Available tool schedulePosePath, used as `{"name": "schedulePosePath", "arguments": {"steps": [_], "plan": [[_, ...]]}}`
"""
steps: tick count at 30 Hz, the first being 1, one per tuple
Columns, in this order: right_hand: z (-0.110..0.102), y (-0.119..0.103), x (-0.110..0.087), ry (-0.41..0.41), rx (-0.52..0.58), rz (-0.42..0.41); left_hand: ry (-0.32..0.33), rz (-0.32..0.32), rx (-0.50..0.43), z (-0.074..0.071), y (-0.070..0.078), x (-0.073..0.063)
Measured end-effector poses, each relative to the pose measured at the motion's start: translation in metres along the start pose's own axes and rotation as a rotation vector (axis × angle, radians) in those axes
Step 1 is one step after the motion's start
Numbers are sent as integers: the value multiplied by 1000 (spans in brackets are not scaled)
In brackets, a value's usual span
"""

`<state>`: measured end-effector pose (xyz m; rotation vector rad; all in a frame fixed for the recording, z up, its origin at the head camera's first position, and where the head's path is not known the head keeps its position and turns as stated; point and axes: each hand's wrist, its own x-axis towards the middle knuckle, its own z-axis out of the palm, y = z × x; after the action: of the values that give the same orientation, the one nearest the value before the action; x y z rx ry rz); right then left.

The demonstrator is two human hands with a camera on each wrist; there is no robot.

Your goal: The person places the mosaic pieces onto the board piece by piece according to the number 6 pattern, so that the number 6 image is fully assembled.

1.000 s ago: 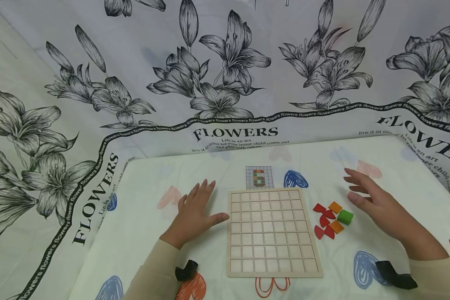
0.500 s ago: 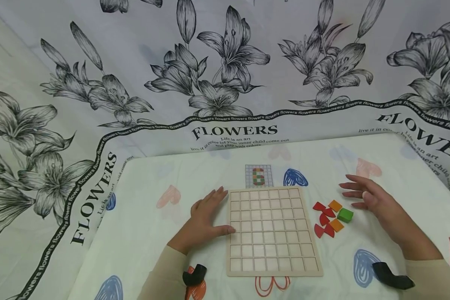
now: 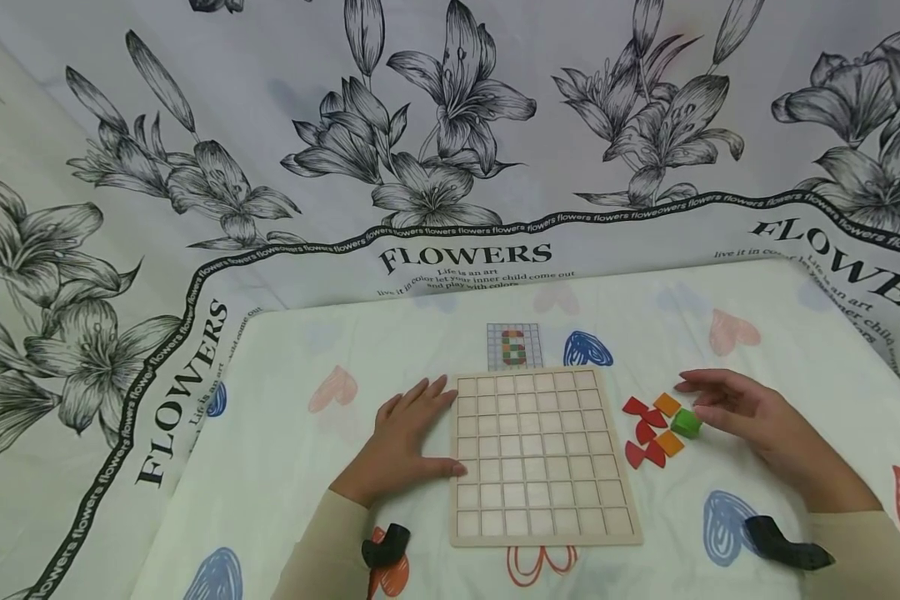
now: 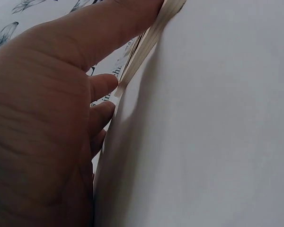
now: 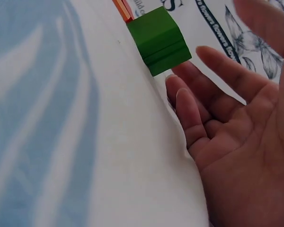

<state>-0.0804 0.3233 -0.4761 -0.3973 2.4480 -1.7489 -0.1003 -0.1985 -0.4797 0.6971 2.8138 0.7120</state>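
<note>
All within reach, pictured on a cloth-covered counter (image 3: pixel 270 467) before a flower-print sheet (image 3: pixel 540 167): a wooden grid board (image 3: pixel 540 458), a pattern card (image 3: pixel 513 347), five red quarter-round tiles (image 3: pixel 644 432), two orange square tiles (image 3: pixel 667 405) and a green block (image 3: pixel 685 423).

Rested the left hand (image 3: pixel 401 442) along the board's left edge, thumb on the rim and relaxed fingers toward the far corner, probably to steady the wood against sliding rather than to lift it. Held the right hand (image 3: pixel 753 421) just beside the green block, fingers loosely bent, unclenched and grasping nothing. Saw fingertips right beside the block in the right wrist view, with no grip around it; could not tell about actual contact. Saw lines across the block's side too, a hint of tiles stacked together.

Saw the red, orange and green pieces bunched to the right of the board, presumably to suit the right hand without a reach across the grid. Found the card at the board's far edge, likely for easy viewing over the squares, with a figure much like a 6 in red, orange and green; could not tell touching from narrowly apart.
</note>
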Motion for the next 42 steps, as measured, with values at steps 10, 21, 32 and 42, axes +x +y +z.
{"name": "schedulePosePath", "arguments": {"steps": [10, 21, 32, 42], "plan": [[-2, -4, -1, -33, -96, 47, 15, 12, -10, -1, 1, 0], [-5, -2, -2, -73, -75, 78, 13, 7, -5, -1, 2, 0], [-6, 1, 0, -93, -135, 70, 13, 12, -4, -1, 1, 0], [-3, 2, 0, -113, -162, 0, 33, 35, -15, -1, 2, 0]]}}
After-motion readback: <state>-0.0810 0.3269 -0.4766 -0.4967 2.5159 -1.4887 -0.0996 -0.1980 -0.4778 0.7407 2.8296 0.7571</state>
